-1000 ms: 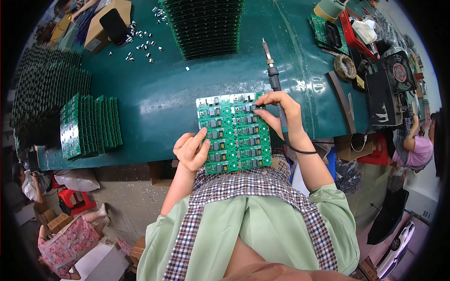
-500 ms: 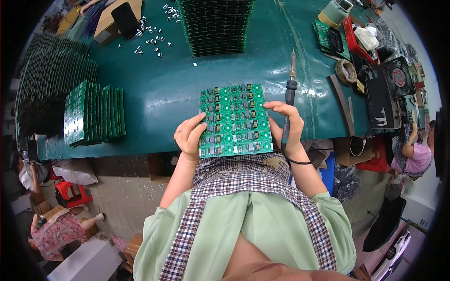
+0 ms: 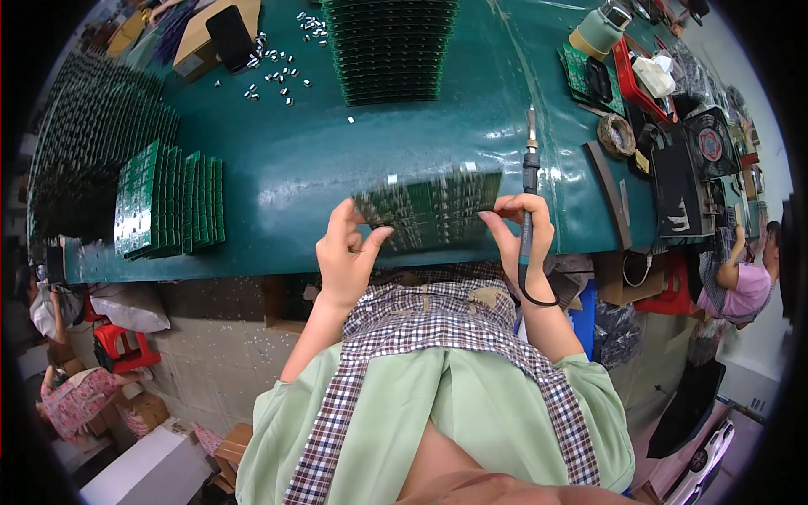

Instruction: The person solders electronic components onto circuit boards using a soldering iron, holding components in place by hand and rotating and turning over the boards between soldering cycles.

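Note:
A green circuit board panel (image 3: pixel 429 210) is tipped up on edge above the near side of the table, slightly blurred. Small light metal parts stick out along its top edge. My left hand (image 3: pixel 345 252) pinches its left side between thumb and fingers. With thumb and forefinger, my right hand (image 3: pixel 523 236) grips the right side. The same right hand also carries a soldering iron (image 3: pixel 529 177), tip pointing away from me, its cord looping below by the wrist.
Stacked circuit boards stand at the left (image 3: pixel 168 202) and far middle (image 3: pixel 387 50). Small metal parts (image 3: pixel 278 76) lie scattered beside a black phone (image 3: pixel 229 38). On the right are a wire-like coil (image 3: pixel 616 135), a red tray (image 3: pixel 627 71), a bottle (image 3: pixel 599 29) and a fan (image 3: pixel 711 143).
The circuit board panel has been tilted from lying face up to standing on edge, its other face now showing. Both hands turned with it; the soldering iron shifted slightly toward me.

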{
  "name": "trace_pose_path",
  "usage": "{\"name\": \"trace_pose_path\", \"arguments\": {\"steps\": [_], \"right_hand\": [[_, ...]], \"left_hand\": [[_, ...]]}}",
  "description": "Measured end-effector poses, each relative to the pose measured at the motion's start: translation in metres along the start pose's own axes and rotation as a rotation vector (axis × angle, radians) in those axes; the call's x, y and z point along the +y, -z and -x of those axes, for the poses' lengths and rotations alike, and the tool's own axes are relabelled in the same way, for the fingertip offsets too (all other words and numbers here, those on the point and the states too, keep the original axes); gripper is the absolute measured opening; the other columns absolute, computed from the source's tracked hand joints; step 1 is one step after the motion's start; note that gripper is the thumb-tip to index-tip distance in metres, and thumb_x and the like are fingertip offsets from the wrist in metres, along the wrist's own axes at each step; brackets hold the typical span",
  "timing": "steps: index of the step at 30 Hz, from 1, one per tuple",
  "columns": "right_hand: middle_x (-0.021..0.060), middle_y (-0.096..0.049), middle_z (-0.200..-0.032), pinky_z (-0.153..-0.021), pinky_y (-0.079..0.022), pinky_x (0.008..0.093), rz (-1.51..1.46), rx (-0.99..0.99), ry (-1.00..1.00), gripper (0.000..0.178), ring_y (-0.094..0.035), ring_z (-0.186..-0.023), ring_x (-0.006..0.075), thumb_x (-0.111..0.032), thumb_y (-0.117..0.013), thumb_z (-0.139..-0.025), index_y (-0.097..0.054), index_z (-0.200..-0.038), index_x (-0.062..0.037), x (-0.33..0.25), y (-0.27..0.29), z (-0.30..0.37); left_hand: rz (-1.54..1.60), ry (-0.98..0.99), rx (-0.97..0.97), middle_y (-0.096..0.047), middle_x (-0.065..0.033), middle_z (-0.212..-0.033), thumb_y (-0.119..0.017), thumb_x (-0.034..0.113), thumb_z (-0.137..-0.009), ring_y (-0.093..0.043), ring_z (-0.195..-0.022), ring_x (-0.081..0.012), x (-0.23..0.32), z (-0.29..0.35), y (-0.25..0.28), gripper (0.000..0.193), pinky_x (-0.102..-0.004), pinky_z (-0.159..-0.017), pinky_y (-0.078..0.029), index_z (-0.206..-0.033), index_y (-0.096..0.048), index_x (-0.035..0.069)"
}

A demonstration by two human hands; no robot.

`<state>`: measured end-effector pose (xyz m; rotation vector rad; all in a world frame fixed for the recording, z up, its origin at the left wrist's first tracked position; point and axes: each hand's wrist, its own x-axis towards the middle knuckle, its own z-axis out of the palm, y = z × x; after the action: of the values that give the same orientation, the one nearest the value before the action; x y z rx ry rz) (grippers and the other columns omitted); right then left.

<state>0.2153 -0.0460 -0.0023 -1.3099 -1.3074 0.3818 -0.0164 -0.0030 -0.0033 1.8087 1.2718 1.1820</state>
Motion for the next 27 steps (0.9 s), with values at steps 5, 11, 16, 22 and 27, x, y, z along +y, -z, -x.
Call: {"name": "trace_pose_path", "arguments": {"steps": [5, 11, 16, 22, 27], "right_hand": [[0.0081, -0.063, -0.076, -0.062, -0.053, 0.0246, 0.142, -0.036, -0.119, 0.030, -0.064, -0.068, 0.0123, 0.004, -0.072, -0.075, -0.055, -0.099, -0.0008, 0.004, -0.006, -0.001], [0.0078, -0.058, -0.068, -0.053, -0.046, 0.0281, 0.332, -0.078, -0.147, 0.029, -0.058, -0.057, 0.0163, 0.000, -0.074, -0.074, -0.059, -0.099, -0.0048, 0.025, -0.006, 0.006], [0.0085, -0.062, -0.073, -0.056, -0.046, 0.0315, 0.529, -0.031, -0.020, 0.032, -0.059, -0.061, 0.0214, -0.003, -0.077, -0.070, -0.059, -0.096, -0.0061, 0.004, -0.005, 0.005], [0.0126, -0.068, -0.092, -0.072, -0.052, 0.0324, -0.064, -0.117, 0.176, 0.039, -0.067, -0.085, 0.0256, -0.001, -0.079, -0.067, -0.052, -0.095, -0.0049, -0.026, -0.034, 0.014], [0.0121, -0.068, -0.089, -0.073, -0.052, 0.0316, -0.156, -0.140, 0.139, 0.040, -0.067, -0.086, 0.0248, 0.003, -0.077, -0.068, -0.050, -0.096, -0.0048, -0.027, -0.042, 0.022]], "left_hand": [[0.113, 0.311, -0.216, -0.062, -0.0072, -0.079, -0.069, 0.002, -0.081, -0.051, -0.059, -0.0038, -0.016, -0.013, -0.014, 0.052, -0.0188, -0.053, -0.041, -0.127, -0.045, -0.006], [-0.224, 0.301, -0.311, -0.064, -0.0098, -0.074, -0.070, 0.019, -0.080, -0.060, -0.060, -0.0277, -0.013, -0.028, -0.025, 0.052, -0.0373, -0.058, -0.045, -0.126, -0.052, 0.002], [-0.364, 0.234, -0.200, -0.065, -0.0115, -0.077, -0.065, 0.021, -0.085, -0.063, -0.066, -0.0325, -0.001, -0.023, -0.023, 0.043, -0.0417, -0.060, -0.047, -0.124, -0.053, 0.006], [-0.274, 0.003, -0.224, -0.066, -0.0146, -0.080, -0.062, 0.021, -0.086, -0.064, -0.067, -0.0343, 0.022, -0.007, -0.043, 0.036, -0.0437, -0.053, -0.049, -0.119, -0.053, 0.011], [-0.239, -0.016, -0.259, -0.066, -0.0150, -0.076, -0.062, 0.020, -0.087, -0.065, -0.066, -0.0341, 0.028, -0.001, -0.041, 0.030, -0.0441, -0.053, -0.050, -0.113, -0.052, 0.010]]}}
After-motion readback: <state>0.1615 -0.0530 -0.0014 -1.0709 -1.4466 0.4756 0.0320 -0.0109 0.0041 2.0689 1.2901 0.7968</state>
